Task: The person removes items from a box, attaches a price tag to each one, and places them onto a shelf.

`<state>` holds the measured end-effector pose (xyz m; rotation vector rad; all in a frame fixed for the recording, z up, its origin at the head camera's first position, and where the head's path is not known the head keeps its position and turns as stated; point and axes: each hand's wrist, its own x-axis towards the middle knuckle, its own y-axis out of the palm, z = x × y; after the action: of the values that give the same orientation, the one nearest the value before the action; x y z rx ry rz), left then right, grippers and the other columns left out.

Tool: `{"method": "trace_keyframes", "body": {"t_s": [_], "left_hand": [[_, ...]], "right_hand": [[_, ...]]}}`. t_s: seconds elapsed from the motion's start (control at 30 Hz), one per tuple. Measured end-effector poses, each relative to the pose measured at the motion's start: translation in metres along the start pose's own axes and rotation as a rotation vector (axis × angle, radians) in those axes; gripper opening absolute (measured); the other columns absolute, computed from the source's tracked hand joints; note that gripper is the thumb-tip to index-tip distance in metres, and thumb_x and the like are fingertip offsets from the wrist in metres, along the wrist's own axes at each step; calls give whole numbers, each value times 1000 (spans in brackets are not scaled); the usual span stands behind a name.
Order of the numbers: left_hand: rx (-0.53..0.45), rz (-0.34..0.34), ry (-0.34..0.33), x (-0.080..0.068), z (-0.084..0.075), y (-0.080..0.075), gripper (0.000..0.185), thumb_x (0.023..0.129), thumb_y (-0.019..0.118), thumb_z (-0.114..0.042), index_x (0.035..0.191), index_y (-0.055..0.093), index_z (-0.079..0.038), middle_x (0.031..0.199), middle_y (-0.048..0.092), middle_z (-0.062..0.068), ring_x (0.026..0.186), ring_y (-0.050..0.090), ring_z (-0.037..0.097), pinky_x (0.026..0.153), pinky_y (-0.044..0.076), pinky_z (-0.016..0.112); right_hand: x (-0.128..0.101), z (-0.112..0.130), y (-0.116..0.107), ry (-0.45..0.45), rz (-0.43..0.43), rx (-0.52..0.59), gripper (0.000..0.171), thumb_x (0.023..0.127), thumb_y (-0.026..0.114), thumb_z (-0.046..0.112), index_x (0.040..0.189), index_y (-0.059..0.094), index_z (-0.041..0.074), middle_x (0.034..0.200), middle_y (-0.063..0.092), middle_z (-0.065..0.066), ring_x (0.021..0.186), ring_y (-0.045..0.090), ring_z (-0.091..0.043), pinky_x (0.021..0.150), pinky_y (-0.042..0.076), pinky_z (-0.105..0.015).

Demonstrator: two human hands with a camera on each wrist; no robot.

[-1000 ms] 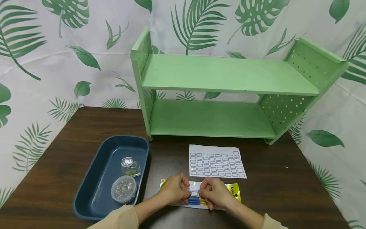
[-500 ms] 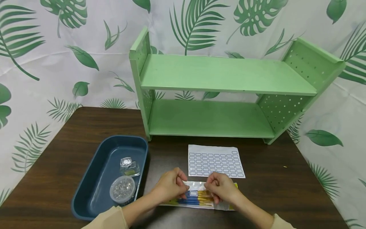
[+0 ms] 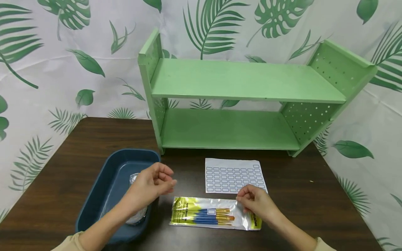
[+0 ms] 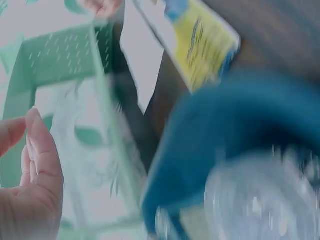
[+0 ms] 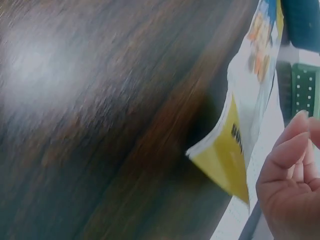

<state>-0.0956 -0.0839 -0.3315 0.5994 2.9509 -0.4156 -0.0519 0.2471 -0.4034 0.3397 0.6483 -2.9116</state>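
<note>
A clear-and-yellow pack of paintbrushes with blue handles lies flat on the table in the head view. A small blue-bordered white label sits on its middle. My right hand hovers at the pack's right end, fingers loosely bent, nothing visible between them. In the right wrist view its fingertips stand apart from the yellow corner of the pack. My left hand, also loosely curled and holding nothing visible, is over the right side of the blue tray.
Behind the pack lies a white sheet of blue-bordered labels. A round clear tub and a small clear item in the tray are partly hidden by my left arm. A green two-tier shelf stands at the back.
Both hands have come away from the middle of the pack. The left moved left and up to the tray; the right slid right. The pack with its label is now largely uncovered.
</note>
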Motion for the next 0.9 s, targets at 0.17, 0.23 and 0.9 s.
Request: {"method": "trace_keyframes", "body": {"t_s": [0.17, 0.23, 0.9], "left_hand": [[66, -114, -18, -11, 4, -45, 37, 93, 66, -15, 121, 51, 4, 96, 62, 7, 81, 67, 8, 74, 58, 25], [128, -176, -15, -15, 11, -63, 38, 94, 66, -16, 123, 50, 3, 95, 62, 2, 81, 66, 4, 73, 57, 23], [389, -370, -129, -42, 102, -156, 58, 95, 65, -28, 135, 46, 10, 88, 52, -43, 79, 49, -24, 65, 44, 4]], "right_hand": [[0, -4, -4, -21, -60, -94, 18, 83, 73, 3, 95, 62, -5, 81, 62, -7, 66, 53, -4, 56, 47, -19], [0, -5, -5, -33, -72, -129, 18, 82, 74, 4, 95, 63, -4, 82, 63, -7, 68, 54, -4, 59, 48, -19], [4, -19, 6, -163, -98, -407, 22, 72, 82, 6, 90, 68, 9, 89, 63, -1, 80, 50, -2, 70, 46, -19]]}}
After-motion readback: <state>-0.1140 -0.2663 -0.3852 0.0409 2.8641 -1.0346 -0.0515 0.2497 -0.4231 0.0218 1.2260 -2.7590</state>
